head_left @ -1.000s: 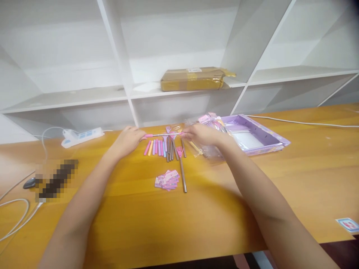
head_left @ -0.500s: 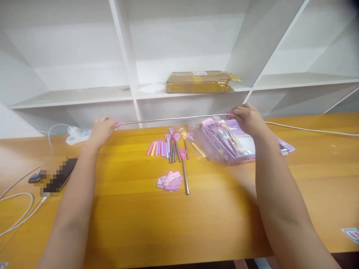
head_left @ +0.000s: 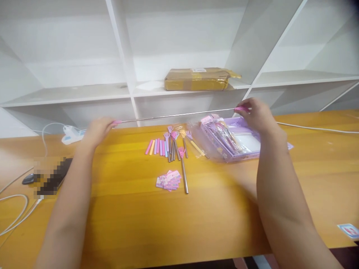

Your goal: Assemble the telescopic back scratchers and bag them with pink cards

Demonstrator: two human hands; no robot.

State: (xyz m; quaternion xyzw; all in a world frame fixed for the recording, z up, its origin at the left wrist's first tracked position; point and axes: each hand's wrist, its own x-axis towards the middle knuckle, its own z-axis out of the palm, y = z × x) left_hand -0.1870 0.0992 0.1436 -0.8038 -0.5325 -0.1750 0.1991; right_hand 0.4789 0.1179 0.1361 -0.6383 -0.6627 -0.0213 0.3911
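I hold a thin telescopic back scratcher stretched out long and level above the wooden table. My left hand is closed on its pink handle end. My right hand pinches the pink claw end at the right. Below the rod lies a row of collapsed back scratchers and coloured handle sleeves. One collapsed scratcher lies apart, nearer me, beside a small fan of pink cards.
A purple box with clear plastic packets sits right of centre. A white power strip, cables and a dark pixelated object are at the left. White shelving behind holds a brown parcel. A small card lies near the table's right front edge.
My hands pulled apart from over the row, drawing the scratcher out from short to full length. In the last half second the right hand moved slightly further right and up.
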